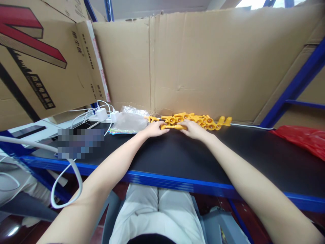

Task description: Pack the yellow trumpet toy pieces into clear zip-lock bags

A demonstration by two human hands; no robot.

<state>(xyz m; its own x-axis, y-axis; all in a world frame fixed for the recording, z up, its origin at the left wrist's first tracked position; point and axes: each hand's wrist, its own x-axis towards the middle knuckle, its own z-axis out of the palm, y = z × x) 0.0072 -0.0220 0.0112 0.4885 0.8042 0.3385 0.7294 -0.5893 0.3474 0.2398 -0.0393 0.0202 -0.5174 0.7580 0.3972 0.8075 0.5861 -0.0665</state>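
Note:
Both my arms reach forward over a black tabletop (177,156). My left hand (155,128) and my right hand (193,129) close from either side on one long yellow plastic part (174,127) that lies on the table. Behind it, against the cardboard wall, lies a row of several similar yellow plastic parts (200,120), some with round orange-lined openings. Most fingertips are hidden by the hands themselves.
A clear plastic bag (129,119) lies left of the parts, with white chargers and cables (103,114) beyond it. A red bag (302,139) sits at the right. Cardboard sheets (193,64) wall the back. A blue rack post (294,84) slants at right.

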